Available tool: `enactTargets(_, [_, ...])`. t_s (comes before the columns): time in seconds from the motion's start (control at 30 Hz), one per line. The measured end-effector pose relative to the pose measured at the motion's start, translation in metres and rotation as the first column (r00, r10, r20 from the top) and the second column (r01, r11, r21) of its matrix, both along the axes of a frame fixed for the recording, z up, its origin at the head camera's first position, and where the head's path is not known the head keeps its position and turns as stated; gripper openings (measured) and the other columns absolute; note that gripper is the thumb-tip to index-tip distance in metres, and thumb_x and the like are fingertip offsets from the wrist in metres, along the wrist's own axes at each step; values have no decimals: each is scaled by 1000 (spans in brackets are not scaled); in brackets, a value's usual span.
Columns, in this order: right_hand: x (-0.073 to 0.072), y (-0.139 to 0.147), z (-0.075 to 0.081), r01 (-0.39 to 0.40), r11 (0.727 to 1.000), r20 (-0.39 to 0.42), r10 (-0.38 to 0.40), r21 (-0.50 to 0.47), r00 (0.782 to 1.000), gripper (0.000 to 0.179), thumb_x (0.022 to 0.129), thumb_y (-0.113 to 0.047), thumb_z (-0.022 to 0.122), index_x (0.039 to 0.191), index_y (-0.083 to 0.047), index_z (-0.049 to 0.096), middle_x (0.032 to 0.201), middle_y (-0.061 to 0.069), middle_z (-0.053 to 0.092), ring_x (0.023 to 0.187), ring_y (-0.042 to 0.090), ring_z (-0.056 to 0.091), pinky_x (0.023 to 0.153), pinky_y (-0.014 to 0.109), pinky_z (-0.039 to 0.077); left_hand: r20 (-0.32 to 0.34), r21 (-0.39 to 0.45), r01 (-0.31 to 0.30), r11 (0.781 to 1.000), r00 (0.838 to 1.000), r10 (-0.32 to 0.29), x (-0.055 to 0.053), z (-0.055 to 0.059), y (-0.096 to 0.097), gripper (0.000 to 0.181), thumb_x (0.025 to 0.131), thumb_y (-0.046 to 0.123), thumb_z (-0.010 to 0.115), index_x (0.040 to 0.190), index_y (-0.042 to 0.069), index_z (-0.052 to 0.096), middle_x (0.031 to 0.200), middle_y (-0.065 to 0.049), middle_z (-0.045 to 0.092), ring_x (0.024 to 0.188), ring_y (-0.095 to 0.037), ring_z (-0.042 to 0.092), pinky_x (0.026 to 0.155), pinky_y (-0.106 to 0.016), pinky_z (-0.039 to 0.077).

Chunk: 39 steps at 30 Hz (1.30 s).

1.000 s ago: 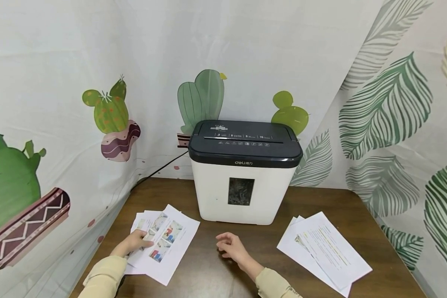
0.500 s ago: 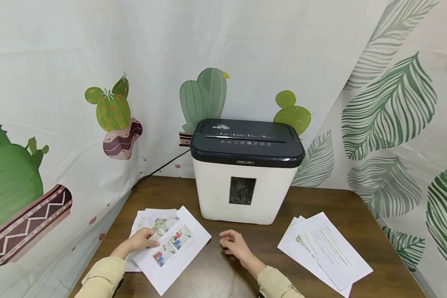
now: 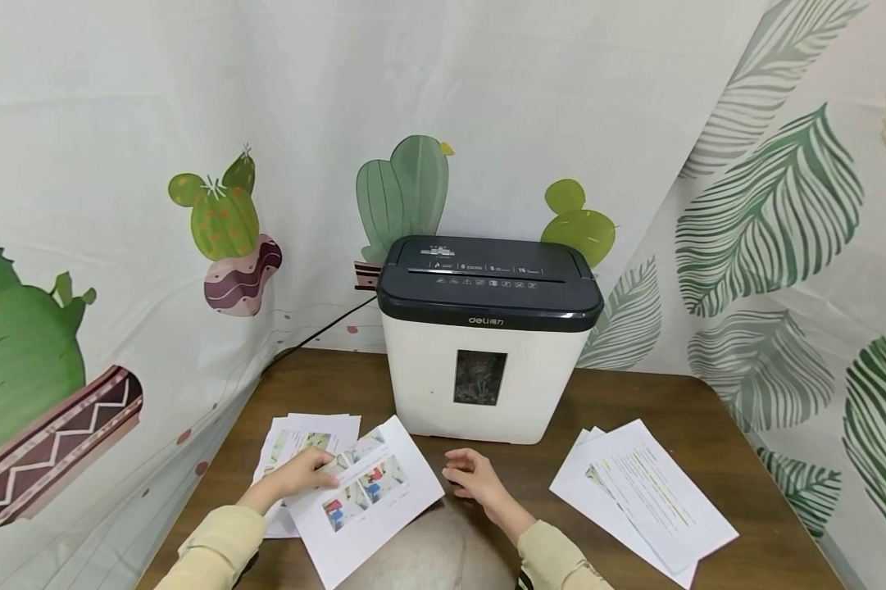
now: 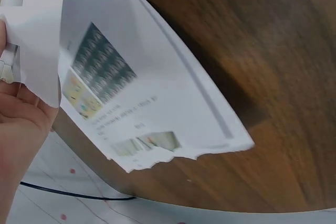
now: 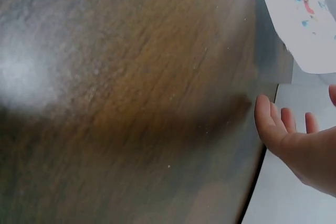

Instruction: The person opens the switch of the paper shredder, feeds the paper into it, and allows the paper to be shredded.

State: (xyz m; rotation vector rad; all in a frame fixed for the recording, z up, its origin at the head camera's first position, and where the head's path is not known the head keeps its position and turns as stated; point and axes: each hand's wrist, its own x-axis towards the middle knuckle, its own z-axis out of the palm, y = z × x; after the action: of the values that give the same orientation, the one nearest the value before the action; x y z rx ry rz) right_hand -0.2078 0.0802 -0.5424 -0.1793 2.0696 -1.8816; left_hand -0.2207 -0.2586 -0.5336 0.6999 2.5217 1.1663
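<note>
My left hand [image 3: 300, 475] pinches a printed sheet of paper [image 3: 391, 524] by its left edge, thumb on top. The sheet bears colour photos and is lifted at a tilt over the table. Beneath it lies a stack of papers [image 3: 324, 424], which also shows in the left wrist view with a ragged-looking edge on the printed stack [image 4: 131, 98]. Just right of the sheet's corner hovers my right hand [image 3: 479, 479], fingers loosely bent and holding nothing. In the right wrist view that hand [image 5: 299, 140] has its fingers apart from the sheet [image 5: 304, 40].
A white paper shredder [image 3: 420, 377] with a black top and a narrow slot [image 3: 487, 276] stands at the back of the brown table [image 3: 634, 401]. Text sheets [image 3: 649, 500] lie in a pile at the right. A black cable [image 3: 317, 334] runs left from the shredder.
My left hand has drawn the sheet up and rightward off the left stack, baring more of the papers below. My right hand has shifted slightly right.
</note>
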Motion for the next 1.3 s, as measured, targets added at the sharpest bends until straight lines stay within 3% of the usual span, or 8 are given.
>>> enactTargets(0.17, [-1,1,-1,-55,998,57,56,-27,997,49,88,-11,63,127,11,43,119,29,54,93,15,61,75,40,55,-4,-7,9,1000,1000,-9,0,1,13,15,83,12,69,77,-1,65,67,-5,65,59,5,45,54,-17,39])
enactTargets(0.37, [-2,0,-4,-140,990,129,141,-22,981,47,87,-11,65,127,6,46,109,11,64,83,11,62,70,33,54,-18,20,40,999,999,-40,3,0,26,16,81,12,70,75,-2,65,65,-7,64,57,5,43,53,-16,37])
enactTargets(0.5, [-3,1,-7,-183,981,166,192,-67,967,47,87,-8,64,127,8,45,103,6,67,83,12,64,71,33,55,0,15,43,999,999,-43,6,1,34,17,81,13,70,74,-1,64,64,-2,62,56,4,40,53,-16,35])
enactTargets(0.73, [-1,4,-13,-218,965,128,236,-144,963,44,84,-2,63,123,14,49,104,12,69,82,11,64,76,29,53,-15,4,42,999,999,-42,5,5,45,17,82,14,70,74,1,64,65,0,61,56,3,41,53,-16,36])
enactTargets(1.0, [3,5,-15,-217,972,113,227,-90,967,38,85,-2,61,118,16,53,107,21,68,88,14,64,81,32,53,-62,10,88,996,994,-87,5,7,52,15,83,13,69,76,0,65,68,-6,65,59,5,42,55,-16,38])
enactTargets(1.13, [5,6,-15,-207,975,120,216,-83,969,37,86,-1,60,118,16,53,109,23,66,89,15,64,79,31,53,-80,-11,58,998,995,-58,5,6,55,13,83,14,69,77,3,65,69,-3,66,60,4,45,57,-17,40])
enactTargets(1.3, [8,7,-14,-192,977,130,204,-98,970,36,87,-2,59,118,16,53,107,21,67,88,18,64,78,33,54,-124,-59,-46,997,992,39,7,9,58,15,85,20,68,79,6,65,70,0,64,63,-1,46,58,-20,39])
